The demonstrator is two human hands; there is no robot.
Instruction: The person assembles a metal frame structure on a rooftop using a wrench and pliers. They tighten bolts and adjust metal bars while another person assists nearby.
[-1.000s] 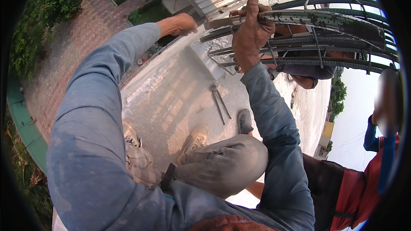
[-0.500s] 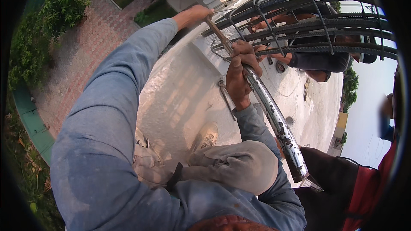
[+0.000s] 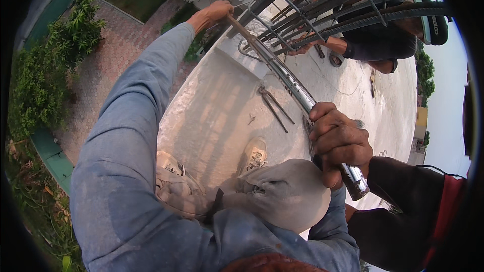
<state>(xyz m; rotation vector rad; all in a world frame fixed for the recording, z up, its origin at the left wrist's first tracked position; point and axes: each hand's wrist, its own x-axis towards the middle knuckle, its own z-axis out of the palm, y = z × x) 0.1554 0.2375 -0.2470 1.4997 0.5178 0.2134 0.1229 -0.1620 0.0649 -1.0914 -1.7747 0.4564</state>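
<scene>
I've got slab (image 3: 222,116) edge curving along L, room round pincers (image 3: 273,111). L hand (image 3: 214,12) at metal bar's (image 3: 303,95) far tip, fingers part-hidden, can't tell if gripping; R hand (image 3: 340,143) clenched nr close end, was mid-bar last frame. Rebar cage (image 3: 353,23) alongside, cut off up top.

Rebar cage (image 3: 403,11), cropped by the upper edge and the right lens rim. Left of the cage, contact between left hand (image 3: 214,14) and steel pipe (image 3: 290,81) is unresolved; below it, the right hand (image 3: 340,141) hides a stretch of pipe. Behind its bars, a co-worker (image 3: 383,45) shows only partly.
</scene>
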